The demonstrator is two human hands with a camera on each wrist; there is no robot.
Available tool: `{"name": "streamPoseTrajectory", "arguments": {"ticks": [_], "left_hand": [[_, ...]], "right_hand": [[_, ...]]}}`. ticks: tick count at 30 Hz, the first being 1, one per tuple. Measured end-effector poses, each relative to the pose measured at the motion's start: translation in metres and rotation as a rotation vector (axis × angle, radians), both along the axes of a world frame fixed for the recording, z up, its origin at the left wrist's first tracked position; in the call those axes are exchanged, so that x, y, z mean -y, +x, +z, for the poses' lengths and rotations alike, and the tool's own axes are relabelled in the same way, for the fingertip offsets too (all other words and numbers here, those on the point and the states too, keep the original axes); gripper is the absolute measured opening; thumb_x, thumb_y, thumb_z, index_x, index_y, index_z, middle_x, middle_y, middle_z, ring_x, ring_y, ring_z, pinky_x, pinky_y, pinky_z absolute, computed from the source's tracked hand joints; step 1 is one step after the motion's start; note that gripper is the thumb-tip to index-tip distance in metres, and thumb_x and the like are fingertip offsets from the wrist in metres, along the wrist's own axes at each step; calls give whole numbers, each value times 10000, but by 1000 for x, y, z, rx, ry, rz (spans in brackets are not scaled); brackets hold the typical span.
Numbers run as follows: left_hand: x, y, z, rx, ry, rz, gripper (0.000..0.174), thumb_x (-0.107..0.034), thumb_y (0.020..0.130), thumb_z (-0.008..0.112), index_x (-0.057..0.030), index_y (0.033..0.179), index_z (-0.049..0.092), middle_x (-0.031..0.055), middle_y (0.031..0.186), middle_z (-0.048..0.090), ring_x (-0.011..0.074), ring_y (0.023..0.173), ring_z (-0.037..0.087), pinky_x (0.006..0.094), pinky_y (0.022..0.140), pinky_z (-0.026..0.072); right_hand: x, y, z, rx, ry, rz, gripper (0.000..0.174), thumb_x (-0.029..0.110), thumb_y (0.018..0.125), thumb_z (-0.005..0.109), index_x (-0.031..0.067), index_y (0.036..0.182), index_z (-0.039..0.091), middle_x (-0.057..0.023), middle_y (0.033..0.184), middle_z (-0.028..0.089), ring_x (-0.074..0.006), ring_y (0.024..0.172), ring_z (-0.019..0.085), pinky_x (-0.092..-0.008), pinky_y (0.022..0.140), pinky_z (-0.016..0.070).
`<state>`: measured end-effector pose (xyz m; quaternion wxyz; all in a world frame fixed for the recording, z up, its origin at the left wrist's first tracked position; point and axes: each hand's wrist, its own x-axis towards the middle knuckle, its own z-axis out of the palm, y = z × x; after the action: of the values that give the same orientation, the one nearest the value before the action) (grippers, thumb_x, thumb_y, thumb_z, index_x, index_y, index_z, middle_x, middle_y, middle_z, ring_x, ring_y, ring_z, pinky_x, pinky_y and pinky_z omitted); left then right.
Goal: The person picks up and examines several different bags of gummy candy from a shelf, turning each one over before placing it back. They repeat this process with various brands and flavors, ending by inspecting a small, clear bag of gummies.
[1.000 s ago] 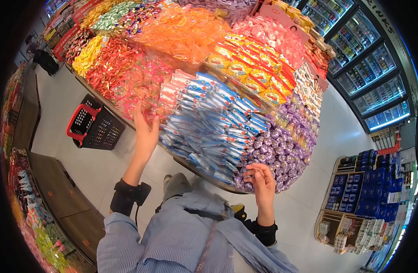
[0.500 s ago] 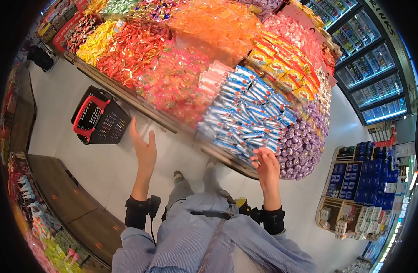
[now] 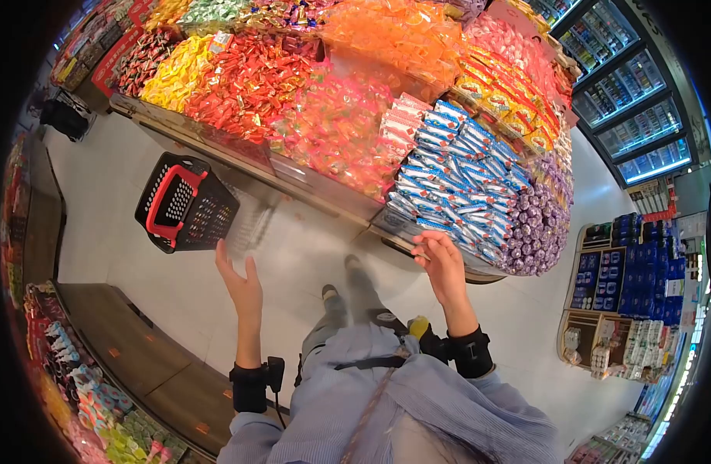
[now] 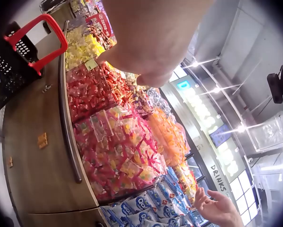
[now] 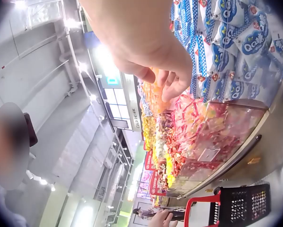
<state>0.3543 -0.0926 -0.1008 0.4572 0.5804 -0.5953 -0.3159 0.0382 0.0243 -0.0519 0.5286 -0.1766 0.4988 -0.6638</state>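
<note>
In the head view my left hand (image 3: 242, 292) hangs over the floor with thumb and fingers apart, holding nothing, just below the black basket with red handles (image 3: 207, 210). My right hand (image 3: 445, 271) is in front of the candy stand's edge, fingers loosely bent and nothing in them. Beyond it lie blue-and-white wrapped packets (image 3: 456, 182), with purple round sweets (image 3: 537, 232) to their right. Pink-wrapped sweets (image 3: 336, 127) fill the bin further left. In the right wrist view my right hand (image 5: 151, 56) appears beside the blue-and-white packets (image 5: 222, 56).
Red sweets (image 3: 251, 81), yellow sweets (image 3: 177, 77) and orange ones (image 3: 402, 39) fill other bins. A low wooden shelf unit (image 3: 131, 340) stands at the left. Drink fridges (image 3: 622, 93) and stacked blue packs (image 3: 646, 278) are on the right. A dark object (image 3: 64, 117) sits far left.
The candy stand has shifted right and up in the head view. My left hand, earlier over the stand's pink sweets, is now away from it near the basket. Both hands remain empty.
</note>
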Motion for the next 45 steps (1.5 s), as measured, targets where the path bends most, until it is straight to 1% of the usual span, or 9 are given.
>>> {"name": "streamPoseTrajectory", "arguments": {"ticks": [12, 15, 17, 23, 28, 31, 40, 43, 45], "left_hand": [[46, -21, 4, -44, -31, -51, 551, -11, 835, 471, -23, 1330, 230, 146, 1356, 317, 255, 1267, 303, 402, 1029, 233], [74, -33, 7, -29, -48, -85, 517, -29, 854, 461, -34, 1326, 250, 130, 1339, 351, 238, 1256, 322, 389, 1023, 245], [96, -44, 9, -20, -45, -125, 504, -29, 854, 461, -33, 1320, 267, 128, 1332, 362, 232, 1250, 333, 381, 1022, 249], [140, -106, 42, 64, -74, -329, 448, -40, 840, 483, -11, 1269, 356, 128, 1286, 404, 242, 1216, 365, 389, 1008, 269], [164, -144, 40, 68, -124, -476, 384, -64, 839, 497, 8, 1208, 423, 155, 1202, 470, 265, 1148, 438, 331, 954, 326], [178, -162, 50, 96, -104, -619, 365, -84, 850, 504, -17, 1203, 444, 124, 1197, 492, 224, 1114, 464, 314, 938, 346], [219, -214, 69, 41, 193, -1012, 384, -116, 855, 504, -9, 1215, 428, 145, 1169, 521, 200, 1043, 533, 306, 857, 421], [227, -221, 64, 11, 226, -1123, 413, -147, 865, 509, 2, 1235, 400, 161, 1201, 497, 209, 1072, 522, 317, 878, 419], [229, -228, 58, 19, 234, -1182, 440, -165, 869, 516, 1, 1252, 379, 170, 1227, 473, 221, 1093, 509, 319, 902, 407]], "right_hand": [[61, -11, 4, -17, -19, 113, 167, 118, 895, 466, 23, 1022, 519, -93, 979, 587, -142, 813, 572, -249, 702, 453], [76, -28, 13, -157, -47, 189, 162, 117, 898, 464, 19, 1011, 525, -87, 955, 595, -131, 805, 568, -243, 699, 452], [85, -40, 20, -258, -84, 159, 138, 94, 890, 480, 12, 986, 534, -73, 915, 603, -116, 794, 561, -239, 700, 448], [95, -64, 9, -338, -90, 93, 119, 72, 881, 506, 11, 977, 540, -63, 900, 600, -103, 791, 553, -234, 703, 435], [97, -70, 15, -385, 14, 110, 115, 39, 868, 515, 8, 976, 542, -52, 910, 589, -98, 812, 545, -238, 741, 431], [102, -77, 21, -439, 71, 91, 114, 31, 859, 526, 3, 969, 545, -52, 915, 586, -103, 824, 546, -241, 756, 433], [153, -93, 45, -814, 196, 133, 133, 68, 846, 555, 18, 969, 551, -43, 932, 595, -107, 823, 560, -237, 712, 444], [179, -95, 51, -989, 251, 198, 195, 57, 805, 598, 20, 990, 550, -59, 950, 598, -140, 854, 578, -253, 700, 457], [194, -94, 56, -1139, 216, 206, 244, 47, 779, 616, 22, 1011, 545, -94, 956, 597, -196, 889, 586, -292, 734, 466]]}}
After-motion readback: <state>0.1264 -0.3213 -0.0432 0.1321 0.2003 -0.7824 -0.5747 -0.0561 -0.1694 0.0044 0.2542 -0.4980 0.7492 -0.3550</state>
